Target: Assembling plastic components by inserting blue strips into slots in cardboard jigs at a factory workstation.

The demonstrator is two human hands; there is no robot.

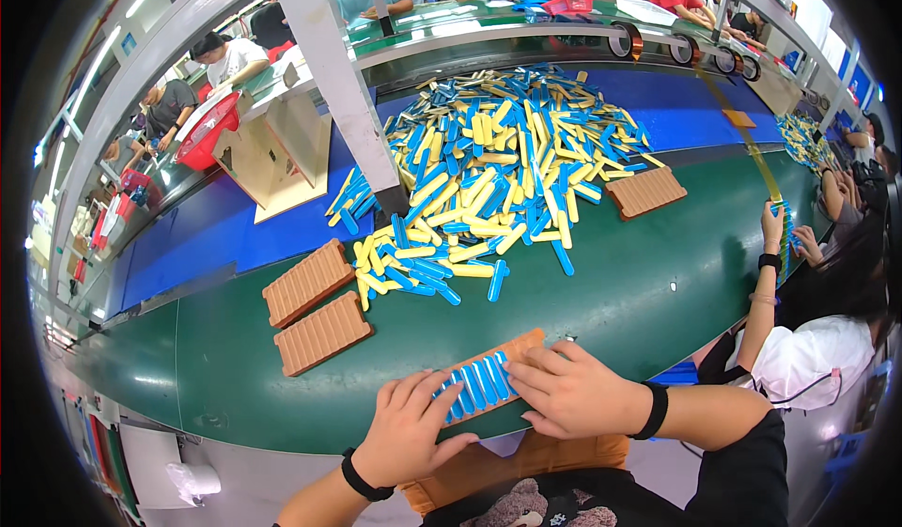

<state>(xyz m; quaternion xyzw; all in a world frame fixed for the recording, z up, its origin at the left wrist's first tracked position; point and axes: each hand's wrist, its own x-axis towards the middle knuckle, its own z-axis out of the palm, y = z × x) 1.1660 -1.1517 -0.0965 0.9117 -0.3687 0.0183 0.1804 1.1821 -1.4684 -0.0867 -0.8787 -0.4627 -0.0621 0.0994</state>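
1 ridged brown tray (528, 341), slanted at near edge of green table (611, 311), btwn both hands; several blue strips (484, 383) side by side in its grooves; L hand (410, 428): spread, thumb apart from fingers, fingertips on strips twd L end; R hand (575, 394): fingers bent over strips twd R end, pinch or mere touch can't tell; beyond, lg pile of yellow & blue pieces (489, 184); 2 spare trays (322, 333) L of tray, 1 addl tray (646, 192) at R of pile

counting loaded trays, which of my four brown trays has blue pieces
The brown tray between the left hand and right hand: blue pieces lie on it, while the other three trays show bare grooves.
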